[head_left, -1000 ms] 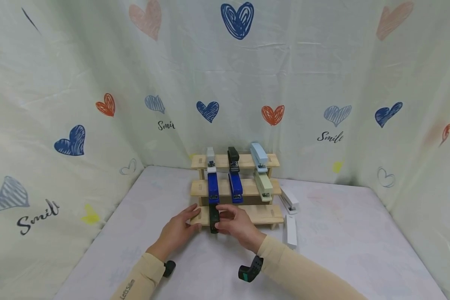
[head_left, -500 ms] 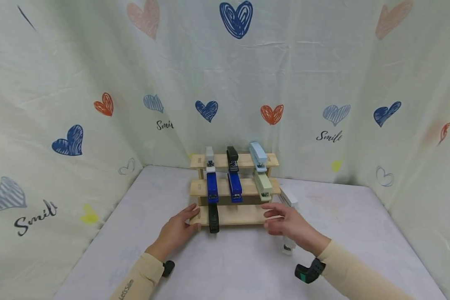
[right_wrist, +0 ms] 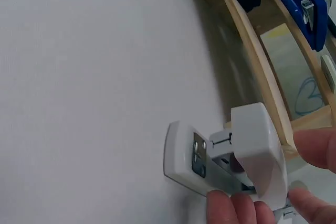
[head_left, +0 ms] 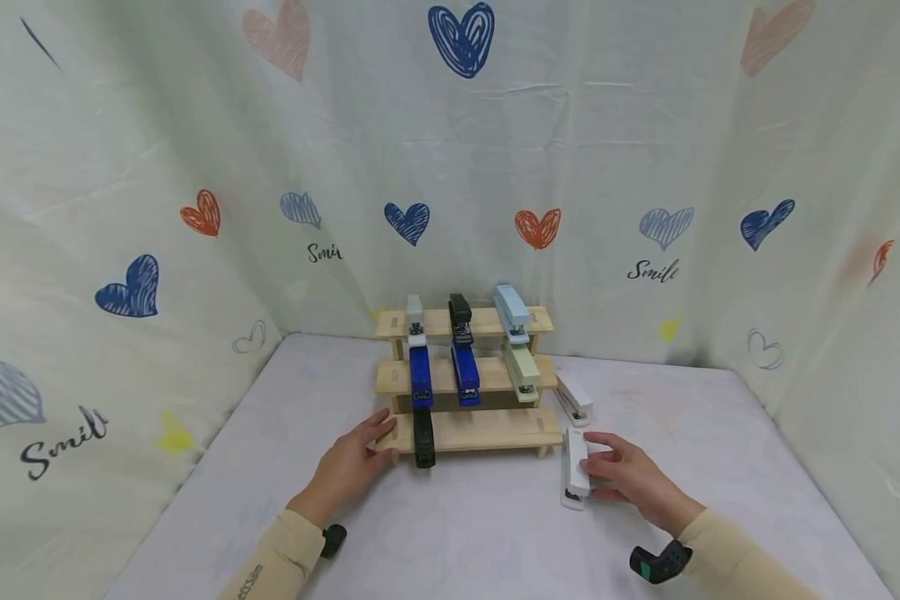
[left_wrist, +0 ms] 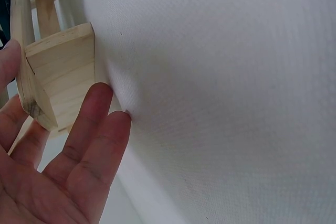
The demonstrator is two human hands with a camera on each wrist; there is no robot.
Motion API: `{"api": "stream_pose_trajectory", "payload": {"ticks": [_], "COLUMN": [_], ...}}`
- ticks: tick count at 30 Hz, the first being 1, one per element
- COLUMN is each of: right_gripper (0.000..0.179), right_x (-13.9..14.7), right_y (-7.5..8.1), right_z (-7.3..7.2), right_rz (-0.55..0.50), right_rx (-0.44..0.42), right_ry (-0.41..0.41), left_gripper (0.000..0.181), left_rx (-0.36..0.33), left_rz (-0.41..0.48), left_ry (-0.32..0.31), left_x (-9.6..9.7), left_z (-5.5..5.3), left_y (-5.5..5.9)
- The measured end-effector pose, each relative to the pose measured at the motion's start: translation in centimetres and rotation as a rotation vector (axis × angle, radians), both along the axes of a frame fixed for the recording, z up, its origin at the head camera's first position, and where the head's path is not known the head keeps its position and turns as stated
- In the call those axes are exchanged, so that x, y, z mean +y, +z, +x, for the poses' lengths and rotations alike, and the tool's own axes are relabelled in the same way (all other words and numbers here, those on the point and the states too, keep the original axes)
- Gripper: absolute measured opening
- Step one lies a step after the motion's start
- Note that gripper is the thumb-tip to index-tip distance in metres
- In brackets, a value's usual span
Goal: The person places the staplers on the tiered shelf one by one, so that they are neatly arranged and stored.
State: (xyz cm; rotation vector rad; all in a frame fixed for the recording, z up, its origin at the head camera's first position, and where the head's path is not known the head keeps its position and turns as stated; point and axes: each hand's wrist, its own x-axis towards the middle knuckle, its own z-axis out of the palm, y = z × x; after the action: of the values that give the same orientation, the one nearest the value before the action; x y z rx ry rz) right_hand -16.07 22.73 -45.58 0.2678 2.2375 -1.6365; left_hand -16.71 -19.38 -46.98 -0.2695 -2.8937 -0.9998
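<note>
My left hand (head_left: 352, 458) holds the left end of the low front step of a wooden three-step rack (head_left: 495, 429). In the left wrist view its thumb lies on the front edge and two fingers (left_wrist: 107, 135) stretch past the end board (left_wrist: 65, 66). To the right of the rack, my right hand (head_left: 637, 479) is at a white stapler (head_left: 576, 467) on the table, fingertips right at its right side. No fingers show on its left side. The right wrist view shows that stapler's front end (right_wrist: 257, 135), with fingertips (right_wrist: 220, 211) below and to the right.
A second white stapler (head_left: 573, 398) lies behind the first, beside the rack. On the rack stand a dark stapler (head_left: 423, 437), two blue staplers (head_left: 420, 375), a pale green stapler (head_left: 521, 371), and grey, black and light blue ones on top. A heart-print curtain (head_left: 465, 167) hangs behind.
My right hand has left the dark stapler on the front step and moved right, then toward me, to the nearer white stapler. My left hand has stayed on the rack.
</note>
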Motion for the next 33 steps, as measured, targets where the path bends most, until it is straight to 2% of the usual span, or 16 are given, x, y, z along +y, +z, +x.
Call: {"api": "stream_pose_trajectory", "payload": {"ticks": [5,19,33], "right_gripper": [0.07,0.072,0.072], "right_x": [-0.9,-1.2,-1.0], "right_y": [-0.8,-1.4,-1.8], "right_z": [0.1,0.1,0.0], "right_rz": [-0.038,-0.118,-0.135], "right_rx": [-0.01,-0.03,-0.025], "right_ry": [-0.016,-0.058,-0.066], "left_gripper": [0.053,0.052,0.052], "left_rx": [0.009,0.001,0.008], "left_rz": [0.001,0.003,-0.003], "left_ry": [-0.001,0.004,0.001], "left_x": [-0.1,-0.1,-0.3], "left_z": [0.0,0.0,-0.1], "left_y": [-0.3,-0.2,-0.4]}}
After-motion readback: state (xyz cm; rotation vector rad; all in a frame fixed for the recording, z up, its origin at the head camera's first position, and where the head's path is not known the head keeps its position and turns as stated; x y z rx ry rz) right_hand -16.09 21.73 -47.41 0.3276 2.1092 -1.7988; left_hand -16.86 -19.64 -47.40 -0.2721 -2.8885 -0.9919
